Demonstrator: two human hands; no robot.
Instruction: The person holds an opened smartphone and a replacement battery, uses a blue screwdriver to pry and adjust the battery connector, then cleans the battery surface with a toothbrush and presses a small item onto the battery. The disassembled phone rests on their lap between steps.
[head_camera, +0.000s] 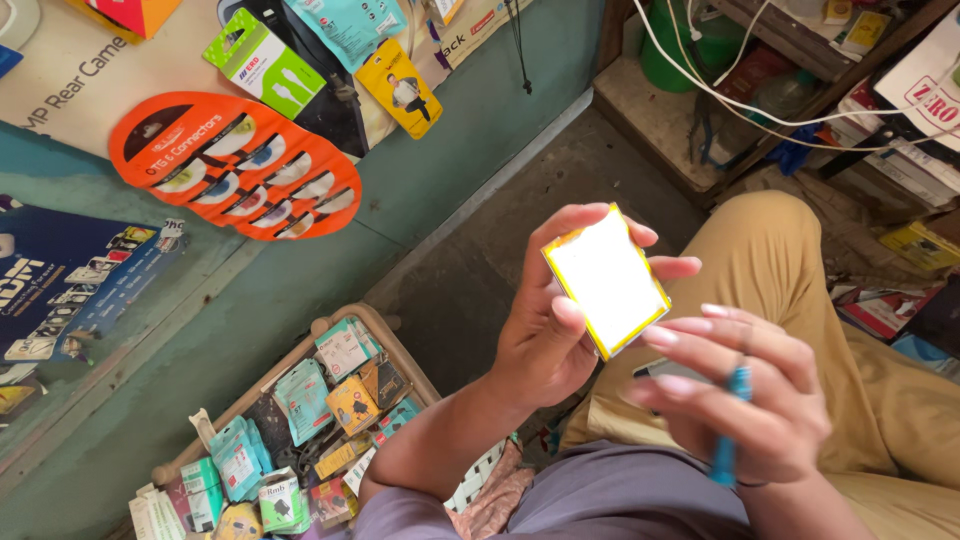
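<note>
left hand (545, 330) pinches the flat yellow-edged pack (607, 280) by its edges.
i'd steady it; right hand (735, 395), at 4 o'clock, grips the blue tool (728, 440).

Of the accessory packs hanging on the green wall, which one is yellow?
The yellow pack with a person pictured on it, hanging right of the green-and-white pack and below the teal pack. The orange fan-shaped display card sits lower left.

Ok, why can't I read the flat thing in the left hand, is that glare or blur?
Head view: glare. The yellow-edged flat rectangle in the left hand is blown out white by sunlight, no surface detail. The right hand with its blue tool looks slightly soft; the basket of packets is evenly lit.
</note>
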